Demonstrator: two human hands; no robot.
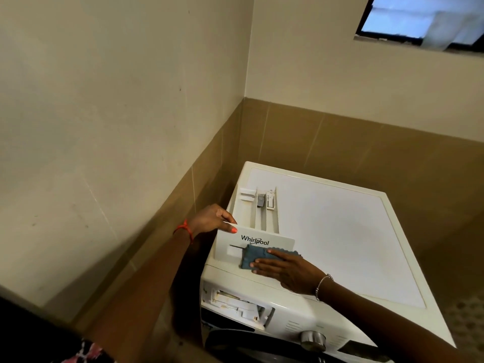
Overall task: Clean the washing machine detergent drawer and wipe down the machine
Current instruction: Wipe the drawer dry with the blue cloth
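**Detergent drawer (pixel 255 238) out on top of the washing machine (pixel 340 231), cloth (pixel 258 258) on its front**

Nearest the camera, on the machine's front: the control knob (pixel 313 340) and, to its left, the drawer slot (pixel 241 305), gaping w/ no drawer in it. It looks marked in places, but it's too small to say w/ what.

Just above, the R hand (pixel 290 273) lies flat, fingers straight, pressing the blue-grey cloth against the lower right of the drawer's front panel. A flat hand rather than a fist prob. spreads pressure across the panel face. There's a bead bracelet (pixel 323 284) on that wrist.

The drawer sits on the machine's top near the front-left corner. Its panel faces the person w/ the logo upright, and the compartments run away behind. It's likely parked up there so every side can be reached at a handy height.

The L hand (pixel 212 220), w/ an orange band (pixel 184 229) at the wrist, pinches the panel's top-left corner: thumb on the face, fingers behind. I'd say that's a brace, so the wipe doesn't shove the drawer backwards.

So the step in hand looks like wiping the drawer front. Can't tell if the slot or the machine's body have been done.

Beyond: brown tiles (pixel 340 142) low on the wall, cream paint above, and a window (pixel 419 19) at top right.
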